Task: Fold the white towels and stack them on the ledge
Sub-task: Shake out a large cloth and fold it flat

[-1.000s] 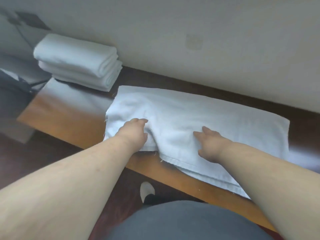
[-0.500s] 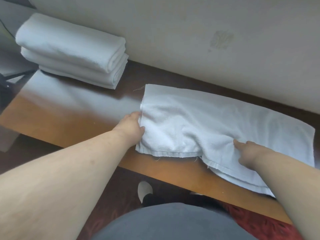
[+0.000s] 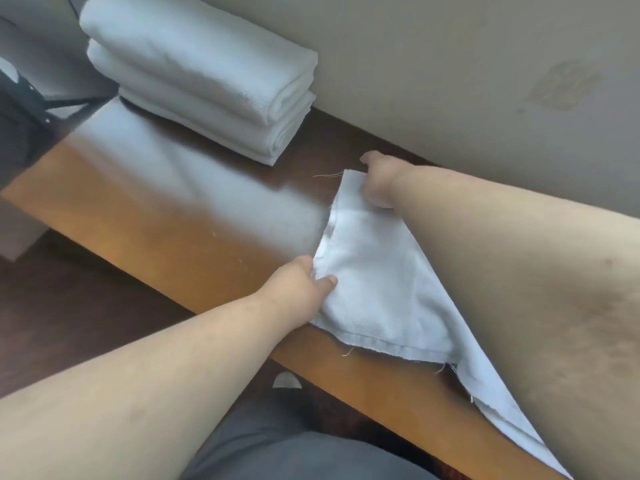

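On the bench (image 3: 180,237), the left hand (image 3: 298,282) pinches the near left edge of the towel (image 3: 377,282) and the right hand (image 3: 377,183) grips its far corner, well apart from the folded stack (image 3: 207,74) by the wall.

Ledge (image 3: 180,237): wood, orange-brown to dark brown, polished and glossy, with pale window glare across its top. Flat towel (image 3: 377,289): white terry cloth, matt, nubbly pile; plain woven hem with frayed loose threads at the corners. Stacked towels (image 3: 204,74): the same white terry, matt, soft and thick at the rolled folds. Wall (image 3: 450,64): painted, matt beige, with a rough scuffed patch. Trousers (image 3: 294,455): grey cloth, matt, smooth.
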{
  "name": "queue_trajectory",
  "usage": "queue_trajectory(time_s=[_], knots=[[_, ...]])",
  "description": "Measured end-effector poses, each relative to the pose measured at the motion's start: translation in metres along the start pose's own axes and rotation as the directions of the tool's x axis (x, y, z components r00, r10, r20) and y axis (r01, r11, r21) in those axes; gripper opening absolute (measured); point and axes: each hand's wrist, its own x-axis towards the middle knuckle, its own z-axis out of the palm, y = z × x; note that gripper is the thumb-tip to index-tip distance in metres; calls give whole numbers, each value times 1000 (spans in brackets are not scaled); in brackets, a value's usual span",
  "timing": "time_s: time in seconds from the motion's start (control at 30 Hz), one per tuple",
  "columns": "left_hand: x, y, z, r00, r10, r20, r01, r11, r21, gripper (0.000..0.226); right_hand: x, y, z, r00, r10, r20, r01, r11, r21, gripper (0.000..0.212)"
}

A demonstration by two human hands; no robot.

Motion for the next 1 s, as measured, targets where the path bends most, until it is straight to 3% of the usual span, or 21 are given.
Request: queue_trajectory(time_s=[0.07, 0.17, 0.27, 0.33, 0.4, 0.5, 0.57, 0.63, 0.73, 0.83, 0.93, 1.0], knots=[[-9, -7, 0, 999, -1, 33, 9, 973, -229, 28, 13, 3, 10, 1000, 3, 2, -3, 996, -88, 40], [-18, -10, 5, 992, -6, 130, 52, 932, -360, 37, 22, 11, 11, 991, -8, -137, 19, 997, 73, 17], [-23, 2, -5, 990, -39, 138, 109, 833, -543, 29, 23, 19, 2, 935, 87, -344, 41, 936, 348, 26], [-21, 14, -18, 989, -75, 131, 147, 679, -719, 27, 25, 19, -5, 871, 158, -465, 51, 913, 406, 32], [-15, 23, -31, 988, -98, 121, 155, 581, -799, 21, 31, 14, -7, 856, 193, -479, 43, 898, 438, 35], [-5, 21, -40, 975, -220, 21, 169, 684, -710, 19, 29, 7, 6, 973, 56, -224, 39, 916, 400, 53], [0, 12, -37, 951, -308, -14, 246, 785, -568, 26, 14, 11, 21, 992, -61, -107, 95, 930, 356, 71], [1, 3, -32, 927, -364, -91, 308, 877, -368, 36, -6, 21, 33, 964, -117, -238, 207, 894, 397, 63], [3, -1, -26, 913, -298, -281, 313, 950, 12, 46, -44, 37, 54, 874, -36, -485, 260, 877, 403, 45], [4, -1, -21, 928, -269, -257, 276, 961, -10, 59, -83, 51, 82, 848, 19, -530, 218, 899, 381, 40], [6, -9, -19, 920, -306, -244, 290, 952, -99, 64, -109, 66, 112, 970, -54, -237, 94, 982, 163, 61], [6, -13, -20, 896, -282, -343, 310, 950, 27, 71, -112, 76, 129, 988, -103, -112, 102, 995, -11, 73]])
